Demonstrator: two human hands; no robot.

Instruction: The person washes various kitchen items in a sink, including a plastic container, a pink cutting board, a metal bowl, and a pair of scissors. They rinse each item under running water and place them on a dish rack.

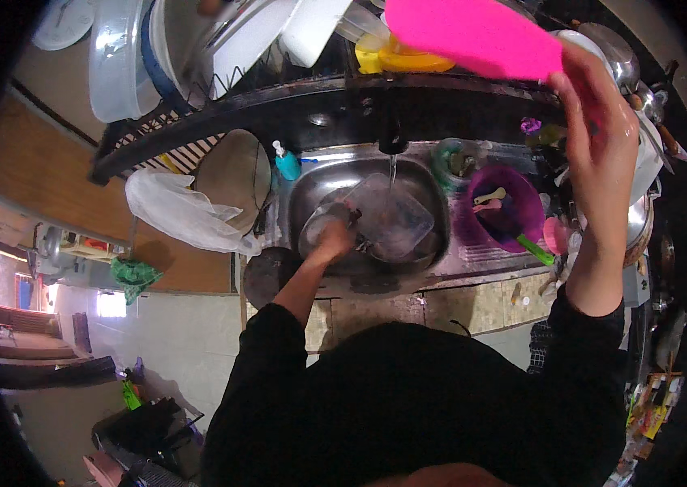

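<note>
My right hand [608,125] is raised at the upper right, its fingers closed on the end of a bright pink flat plastic piece [471,36], perhaps a cutting board. The pink piece is held over the dish rack behind the faucet. Down in the stainless steel sink [302,176], my left hand [334,242] touches a pale round vessel [316,224]; whether it grips it is hidden by the fingers and blur. Beside that vessel lies a clear plastic container [401,210]. Water runs from the dark faucet [393,141] into it.
A purple basin [535,210] with utensils stands right of the sink. Near the sink's left corner is a teal pump bottle [287,164]. A white mesh cloth [179,210] hangs at left. The dark dish rack [222,119] carries plastic tubs and a yellow dish [416,59].
</note>
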